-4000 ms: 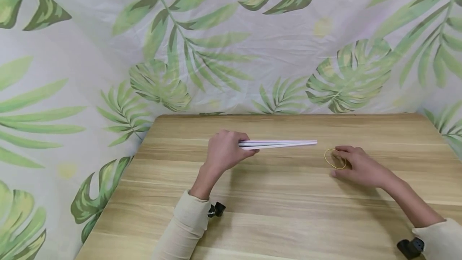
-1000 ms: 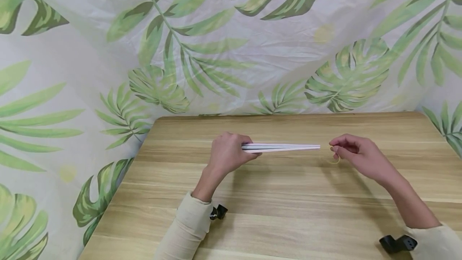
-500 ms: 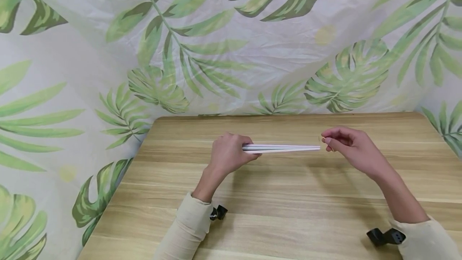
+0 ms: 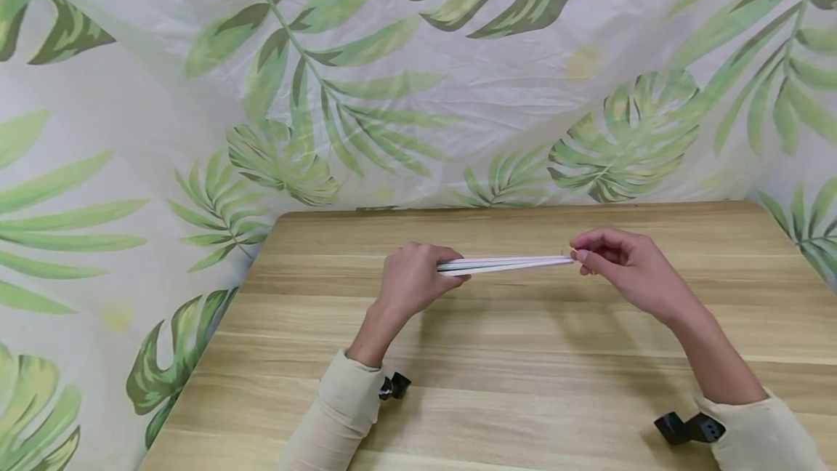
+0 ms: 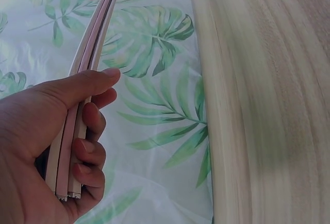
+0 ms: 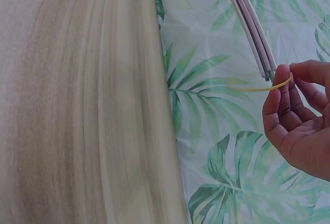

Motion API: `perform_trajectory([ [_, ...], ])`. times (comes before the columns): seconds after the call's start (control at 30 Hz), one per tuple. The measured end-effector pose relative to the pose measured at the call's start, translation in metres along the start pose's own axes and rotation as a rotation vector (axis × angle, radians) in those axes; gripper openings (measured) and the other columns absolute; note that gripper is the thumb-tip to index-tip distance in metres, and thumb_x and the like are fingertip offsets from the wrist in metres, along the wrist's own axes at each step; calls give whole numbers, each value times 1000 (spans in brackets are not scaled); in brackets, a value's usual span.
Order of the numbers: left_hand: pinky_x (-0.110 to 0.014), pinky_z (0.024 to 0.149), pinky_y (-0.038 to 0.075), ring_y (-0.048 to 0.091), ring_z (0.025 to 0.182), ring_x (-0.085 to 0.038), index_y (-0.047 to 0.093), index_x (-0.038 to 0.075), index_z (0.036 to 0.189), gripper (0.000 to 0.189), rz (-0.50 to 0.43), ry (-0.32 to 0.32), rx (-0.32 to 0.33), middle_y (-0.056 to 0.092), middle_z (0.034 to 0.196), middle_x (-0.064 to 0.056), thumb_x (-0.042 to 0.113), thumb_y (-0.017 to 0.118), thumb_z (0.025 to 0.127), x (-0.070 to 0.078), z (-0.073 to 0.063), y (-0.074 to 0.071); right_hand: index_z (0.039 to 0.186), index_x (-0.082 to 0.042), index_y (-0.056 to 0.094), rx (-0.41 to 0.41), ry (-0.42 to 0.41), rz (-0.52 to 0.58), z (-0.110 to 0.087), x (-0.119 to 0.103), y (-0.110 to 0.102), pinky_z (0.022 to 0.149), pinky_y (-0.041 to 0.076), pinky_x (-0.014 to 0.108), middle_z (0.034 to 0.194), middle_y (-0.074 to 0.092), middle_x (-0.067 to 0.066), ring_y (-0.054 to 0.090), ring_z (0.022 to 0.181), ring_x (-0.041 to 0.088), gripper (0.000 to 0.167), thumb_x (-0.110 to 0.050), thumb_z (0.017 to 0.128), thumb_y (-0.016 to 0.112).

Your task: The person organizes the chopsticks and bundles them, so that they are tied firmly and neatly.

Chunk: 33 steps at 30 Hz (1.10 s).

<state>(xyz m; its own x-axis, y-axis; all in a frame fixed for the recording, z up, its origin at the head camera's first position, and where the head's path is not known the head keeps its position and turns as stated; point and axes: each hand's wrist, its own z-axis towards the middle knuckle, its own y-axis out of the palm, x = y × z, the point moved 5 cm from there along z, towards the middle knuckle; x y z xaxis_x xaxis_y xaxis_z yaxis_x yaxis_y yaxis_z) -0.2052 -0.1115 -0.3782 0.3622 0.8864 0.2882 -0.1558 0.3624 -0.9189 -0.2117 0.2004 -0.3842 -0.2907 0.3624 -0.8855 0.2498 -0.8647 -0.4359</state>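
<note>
In the head view, my left hand (image 4: 408,275) grips the thick ends of a bundle of chopsticks (image 4: 503,265), held level above the table. They are pale with pink and grey tones, and their thin ends point right. The left wrist view shows fingers and thumb wrapped round the chopsticks (image 5: 92,41). At the thin ends, my right hand (image 4: 628,267) pinches a yellow rubber band (image 6: 265,88) between thumb and fingertips. The right wrist view has the band stretching out as a thin loop right beside the chopstick tips (image 6: 269,73).
A wood-grain table (image 4: 497,369) lies below both hands. Behind it hangs a pale cloth with green leaf prints (image 4: 503,78). A black wrist camera (image 4: 394,386) sits at the left sleeve, another black camera (image 4: 689,429) at the right.
My right hand, first hovering apart with the rubber band as an open loop, has moved left and up to the chopstick tips. The left hand keeps its grip nearly in place.
</note>
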Motion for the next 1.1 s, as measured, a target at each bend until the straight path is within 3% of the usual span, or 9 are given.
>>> perform_trajectory([
  [0.4,-27,49,40,56,58,-7,87,30,100,20,-26,7,5,80,83,11,39,93,83,1,0,-1,123,-1,71,-32,-4,11,-3,-2,7,78,59,21,99,76,-10,71,87,8,20,-11,107,66],
  [0.83,-30,54,48,64,63,-8,87,25,98,21,-39,-6,52,83,88,6,37,94,82,-2,0,-4,122,-3,71,-59,-7,15,-9,-3,13,79,60,22,102,75,-5,72,88,9,18,-11,107,66],
  [1.1,-28,54,45,60,61,-7,87,25,96,20,-58,-24,60,81,83,7,37,94,82,-5,2,-8,125,-2,70,-79,-2,53,-9,2,16,80,61,24,105,74,-5,73,90,12,21,-11,106,66],
])
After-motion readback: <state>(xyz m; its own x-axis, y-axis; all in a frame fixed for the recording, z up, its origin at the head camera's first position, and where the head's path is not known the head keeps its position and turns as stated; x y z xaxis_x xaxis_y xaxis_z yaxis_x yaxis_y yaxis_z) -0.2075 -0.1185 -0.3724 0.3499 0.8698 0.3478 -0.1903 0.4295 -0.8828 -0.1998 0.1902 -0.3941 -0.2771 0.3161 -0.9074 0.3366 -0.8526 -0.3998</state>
